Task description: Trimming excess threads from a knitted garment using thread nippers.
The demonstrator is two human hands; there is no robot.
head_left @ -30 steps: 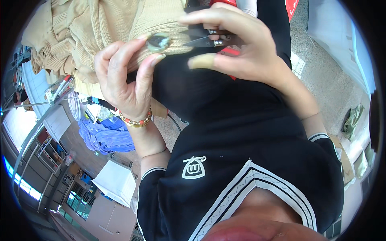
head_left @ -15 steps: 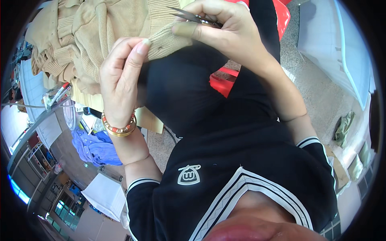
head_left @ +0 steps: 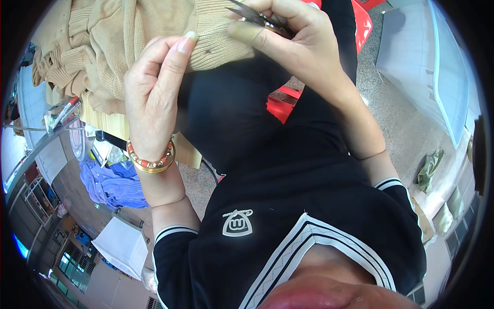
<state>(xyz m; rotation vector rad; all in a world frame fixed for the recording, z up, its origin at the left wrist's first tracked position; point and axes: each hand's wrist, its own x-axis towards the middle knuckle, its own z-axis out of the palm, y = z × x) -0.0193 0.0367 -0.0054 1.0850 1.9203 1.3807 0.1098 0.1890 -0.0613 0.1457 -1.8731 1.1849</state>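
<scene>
A tan knitted garment (head_left: 110,46) is heaped at the upper left, its ribbed edge stretched between my hands. My left hand (head_left: 157,87) pinches that ribbing between thumb and forefinger. A small dark spot shows on the ribbing just right of the thumb. In my right hand (head_left: 303,44) is a pair of small dark thread snips (head_left: 252,16), blades pointing left over the ribbing. The right thumb, wrapped in a tan covering, rests against the knit. Part of the right fingers is cut off by the top edge.
Under the garment is a pale wooden surface (head_left: 105,117). A blue-purple garment (head_left: 116,185) lies lower left, near a white box-like container (head_left: 121,250). A large translucent bin (head_left: 422,62) stands at the right, a green cloth (head_left: 428,169) on the floor below it. Red plastic (head_left: 363,26) shows beside my leg.
The ribbing now lies more spread out, its dark spot more visible. My right hand and the snips have shifted slightly right. The surroundings have moved a little left in the view.
</scene>
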